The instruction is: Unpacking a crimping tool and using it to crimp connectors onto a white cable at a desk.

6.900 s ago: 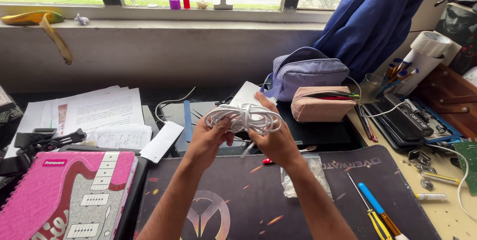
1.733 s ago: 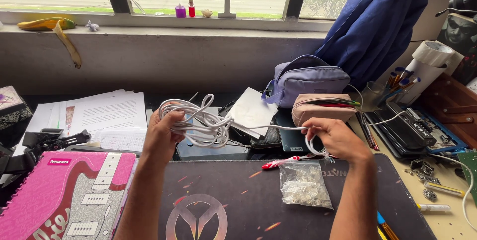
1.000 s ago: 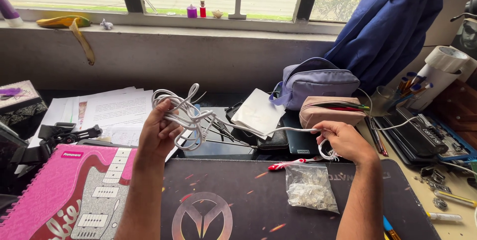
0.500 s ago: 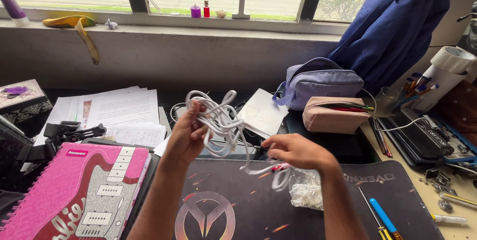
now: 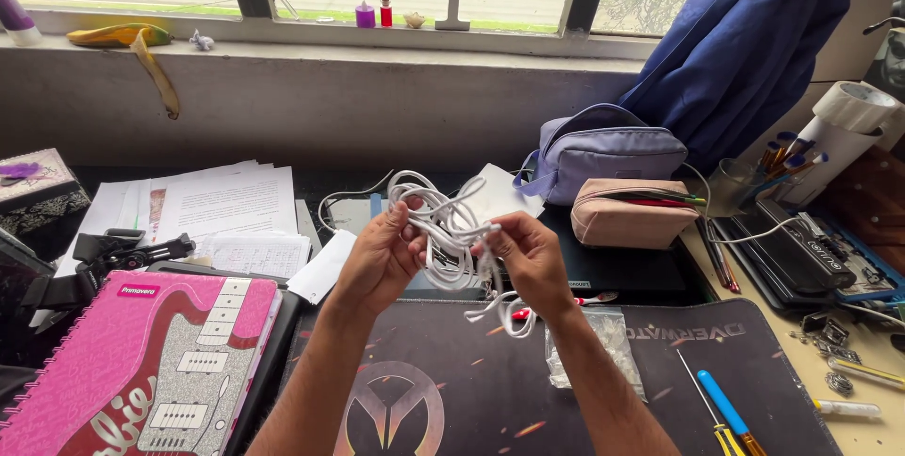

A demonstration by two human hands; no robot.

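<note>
Left hand [image 5: 382,258] clutches white cable bundle [image 5: 443,225]; right hand [image 5: 528,258] pinches loose end at 3 o'clock — risk: loops slip, tangle, snag red pen [image 5: 556,305] at 6.

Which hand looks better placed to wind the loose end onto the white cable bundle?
Probably the right hand: its fingers pinch the free strand of the white cable, with slack hanging below it. The left hand is wrapped around the coiled bundle, holding it above the dark desk mat.
</note>
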